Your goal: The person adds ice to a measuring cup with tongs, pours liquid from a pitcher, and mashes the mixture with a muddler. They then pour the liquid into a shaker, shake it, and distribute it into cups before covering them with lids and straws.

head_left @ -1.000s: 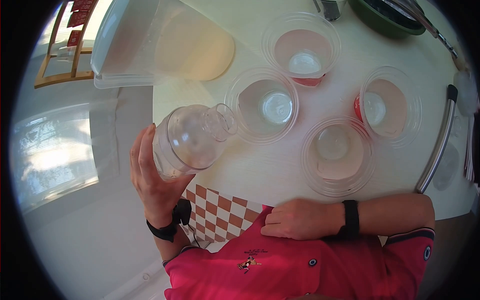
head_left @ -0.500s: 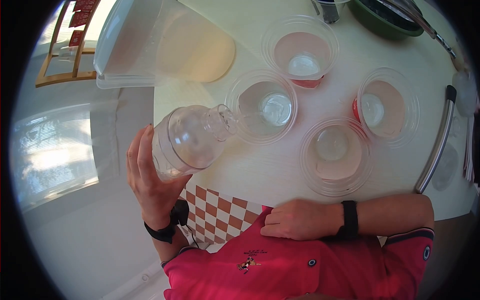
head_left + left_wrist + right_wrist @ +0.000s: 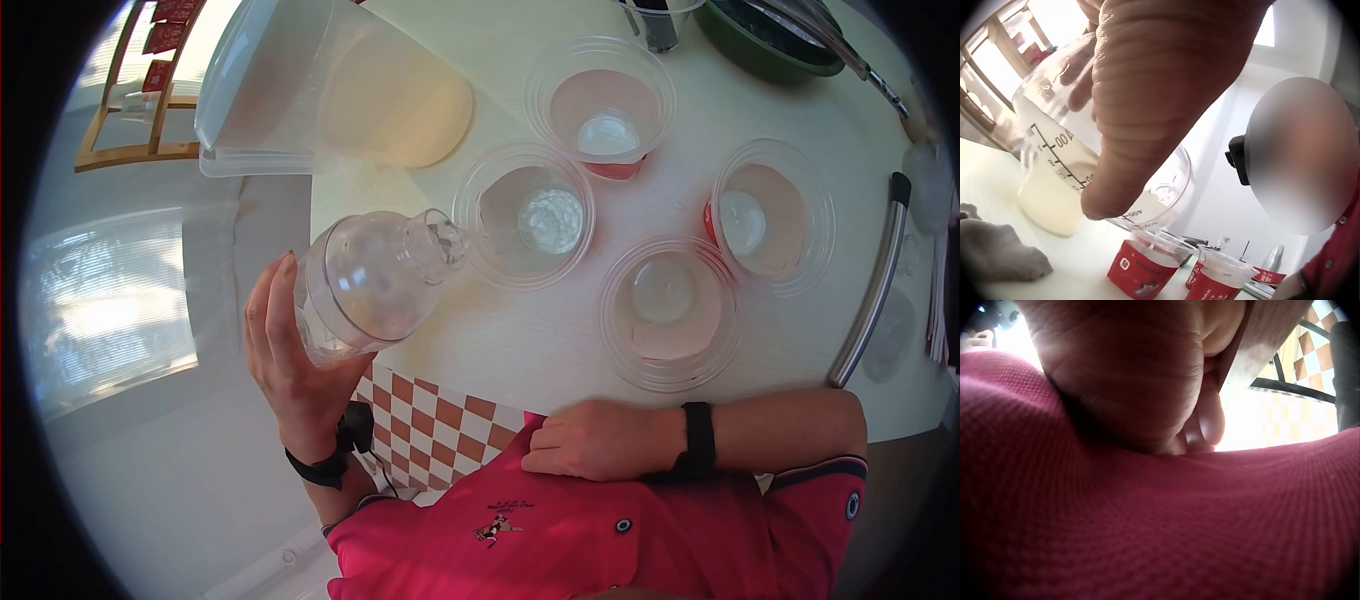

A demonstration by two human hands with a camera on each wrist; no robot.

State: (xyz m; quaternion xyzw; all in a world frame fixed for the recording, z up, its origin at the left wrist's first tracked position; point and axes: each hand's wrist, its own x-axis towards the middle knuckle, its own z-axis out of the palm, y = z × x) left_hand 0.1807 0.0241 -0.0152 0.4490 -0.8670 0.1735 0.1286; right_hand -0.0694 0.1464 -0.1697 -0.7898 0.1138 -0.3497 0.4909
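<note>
My left hand (image 3: 300, 380) grips a clear graduated shaker (image 3: 365, 275), tilted so its narrow neck hangs at the near rim of a clear plastic cup (image 3: 510, 205). A thin clear stream leaves the mouth, and the cup's bottom looks rippled and frothy. Black measuring marks show on the shaker's wall (image 3: 1063, 159) in the left wrist view, with my thumb across it. My right hand (image 3: 587, 438) rests against the pink shirt front at the table edge, fingers loosely curled and holding nothing.
Beside that cup stand three more clear cups, at the back (image 3: 610, 95), right (image 3: 785, 215) and front (image 3: 675, 335). A large translucent container (image 3: 400, 95) is at back left, a green bowl (image 3: 770, 50) at back right. A metal tube (image 3: 875, 285) lies rightward; grey cloth (image 3: 1000, 250) shows too.
My left hand and the shaker have shifted slightly left, the neck staying by the cup rim. The cup's bottom went from smooth to rippled. My right hand has not moved.
</note>
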